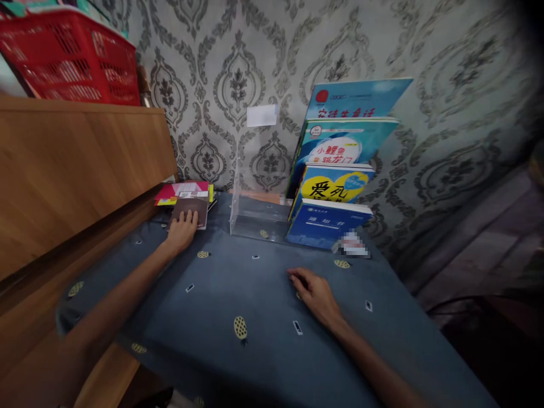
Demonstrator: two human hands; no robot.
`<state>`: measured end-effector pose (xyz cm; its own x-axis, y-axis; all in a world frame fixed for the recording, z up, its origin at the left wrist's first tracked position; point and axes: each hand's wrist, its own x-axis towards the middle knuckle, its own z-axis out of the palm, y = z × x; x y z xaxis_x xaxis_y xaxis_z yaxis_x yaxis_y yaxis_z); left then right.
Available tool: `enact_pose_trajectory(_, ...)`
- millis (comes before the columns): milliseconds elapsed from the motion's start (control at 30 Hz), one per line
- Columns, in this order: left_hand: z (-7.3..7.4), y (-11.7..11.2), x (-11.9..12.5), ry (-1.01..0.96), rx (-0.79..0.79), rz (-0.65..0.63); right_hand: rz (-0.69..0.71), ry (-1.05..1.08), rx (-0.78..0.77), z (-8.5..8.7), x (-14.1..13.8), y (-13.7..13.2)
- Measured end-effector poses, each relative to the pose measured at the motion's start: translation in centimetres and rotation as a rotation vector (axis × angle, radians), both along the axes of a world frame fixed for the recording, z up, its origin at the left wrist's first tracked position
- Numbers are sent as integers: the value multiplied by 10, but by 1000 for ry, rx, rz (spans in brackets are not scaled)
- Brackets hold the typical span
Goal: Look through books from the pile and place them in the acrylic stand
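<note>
Flatly, left hand (183,229) rests atop brown booklet (192,207).

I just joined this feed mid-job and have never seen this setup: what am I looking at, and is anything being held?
There is no machine here. A person wears one camera on the head, which looks forward and down at their own two bare hands. The left hand lies flat on a brown card-covered booklet atop a pink and yellow pile of books. The right hand rests on the blue-grey patterned tablecloth and holds nothing. Behind them, a clear plastic book stand holds four leaning blue-covered books.
</note>
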<state>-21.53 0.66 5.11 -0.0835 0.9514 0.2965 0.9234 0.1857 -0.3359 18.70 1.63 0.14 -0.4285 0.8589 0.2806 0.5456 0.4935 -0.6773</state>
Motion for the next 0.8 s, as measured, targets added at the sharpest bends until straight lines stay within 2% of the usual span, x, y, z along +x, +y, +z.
enact_pose_trajectory(133, -11, -43, 28, -8, -46, -59, 2, -6, 5, 0, 0, 0)
enact_pose_trajectory(233, -13, -76, 42, -88, -151, -198, -10, -17, 3, 0, 1, 0)
enact_pose_trajectory(300, -10, -86, 42, -183, -198, -283, -12, -28, -4, -1, 1, 0)
enact_pose_trajectory(367, -9, -82, 34, -289, -194, -304, -10, -37, -5, -1, 0, 0)
enact_pose_trajectory(433, -13, -66, 22, -381, -153, -247, -11, -38, 1, -1, 0, 0)
enact_pose_trajectory(567, -36, -29, 1, -424, -89, -54, -8, -32, 7, 0, 0, -2)
enact_pose_trajectory(667, -53, -18, -5, -409, -77, -81, 2, -29, 4, -1, 1, -3)
enact_pose_trajectory(800, -61, -27, -9, -409, -76, -146, 17, -51, 25, -4, 1, -2)
